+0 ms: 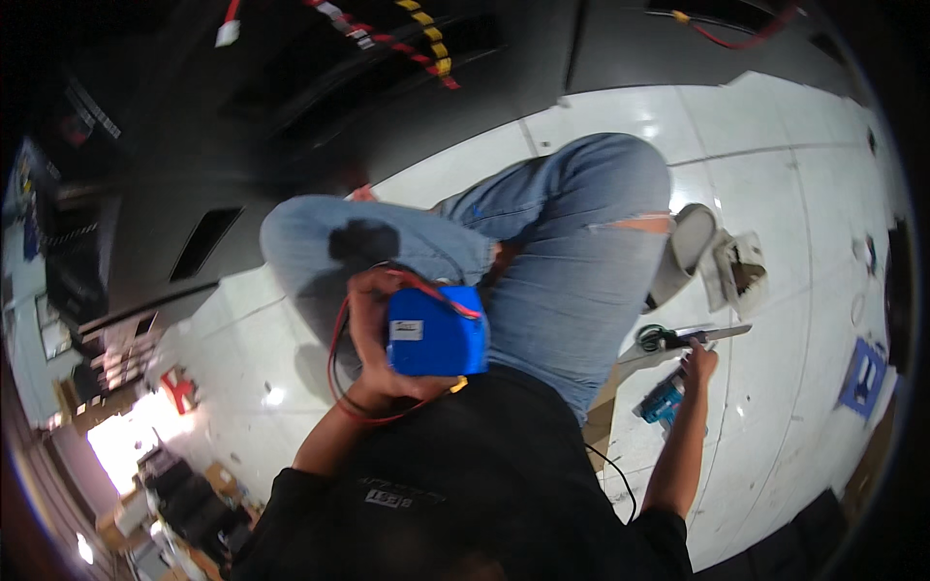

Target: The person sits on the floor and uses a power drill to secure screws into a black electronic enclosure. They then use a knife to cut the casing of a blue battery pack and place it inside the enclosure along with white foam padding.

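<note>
My left hand (363,339) grips a blue shrink-wrapped battery pack (441,339) above my lap. The pack carries a small white label, and its red and black leads loop around my wrist. A yellow connector (458,384) shows below the pack's lower edge. Out to the right, my right hand (701,362) reaches down to the floor, fingers apart, at the dark handle of a knife (727,332). Beside that handle lie green-handled scissors (650,337). A teal power tool (664,401) rests just left of my right forearm, partly hidden by it.
My crossed legs in jeans (572,281) fill the middle. A grey slipper (692,237) and a whitish open bag (741,271) lie right of my knee. Large black cabinets (320,116) with hanging wires stand ahead. A blue box (862,376) sits far right on the tiled floor.
</note>
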Available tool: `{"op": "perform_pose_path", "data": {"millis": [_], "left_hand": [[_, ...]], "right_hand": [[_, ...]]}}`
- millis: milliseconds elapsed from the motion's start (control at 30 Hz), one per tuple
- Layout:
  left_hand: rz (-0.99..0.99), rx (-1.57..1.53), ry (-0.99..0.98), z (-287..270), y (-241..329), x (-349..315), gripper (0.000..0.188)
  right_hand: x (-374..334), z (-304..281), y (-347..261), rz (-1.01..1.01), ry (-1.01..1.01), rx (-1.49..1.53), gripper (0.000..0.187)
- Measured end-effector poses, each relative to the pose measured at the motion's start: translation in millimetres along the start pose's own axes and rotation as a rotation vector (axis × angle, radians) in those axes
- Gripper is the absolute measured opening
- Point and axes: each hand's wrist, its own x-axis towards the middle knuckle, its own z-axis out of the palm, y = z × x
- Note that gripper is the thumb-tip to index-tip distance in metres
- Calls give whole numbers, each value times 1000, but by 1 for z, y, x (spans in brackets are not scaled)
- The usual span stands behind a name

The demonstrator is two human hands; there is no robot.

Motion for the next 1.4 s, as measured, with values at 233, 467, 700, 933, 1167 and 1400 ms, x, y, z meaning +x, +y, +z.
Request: {"op": "perform_pose_path", "data": {"millis": [233, 467, 700, 933, 1167, 1400], "left_hand": [[40, 58, -29, 0, 8, -8, 90], [179, 333, -227, -11, 15, -16, 88], [67, 268, 80, -35, -8, -34, 93], [-60, 170, 121, -45, 1, -38, 95], [-56, 29, 208, -43, 5, -41, 98], [211, 248, 139, -51, 22, -32, 91]], "right_hand": [[-270, 23, -211, -798, -570, 206, 22], [-442, 113, -312, -1705, -1048, -324, 33], [-447, 121, -308, -803, -1456, 414, 21], [-422, 118, -234, -308, -1226, 900, 19], [-444, 127, -176, -115, -1165, 840, 16], [-445, 154, -185, -26, -1265, 466, 15]]}}
